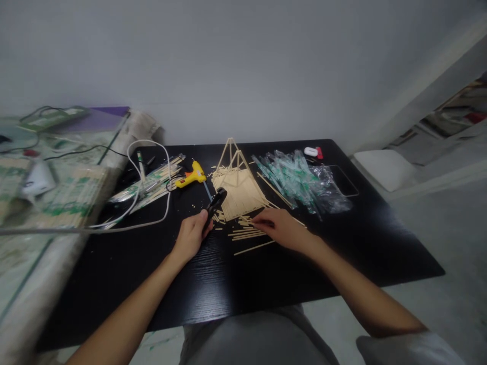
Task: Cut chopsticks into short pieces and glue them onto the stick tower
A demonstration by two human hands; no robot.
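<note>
My left hand (190, 235) is closed around a black hand tool (216, 199), its rounded tip pointing up and away; its exact kind is unclear. Over the loose wooden sticks (247, 234), my right hand (281, 228) has its fingers pinched together. Whatever they hold, if anything, is too small to make out. Just beyond both hands stands a stick structure (239, 190) with a flat base of sticks side by side and upright triangular frames towards its back. Short cut pieces (244, 221) lie between the base and the longer sticks.
A yellow glue gun (192, 175) lies left of the structure, near a white cable (168, 187) and bagged sticks (158, 182). Crumpled plastic wrappers (292, 175) and a white-and-red item (312, 152) are on the right of the black table (266, 284). A glass-topped surface adjoins on the left.
</note>
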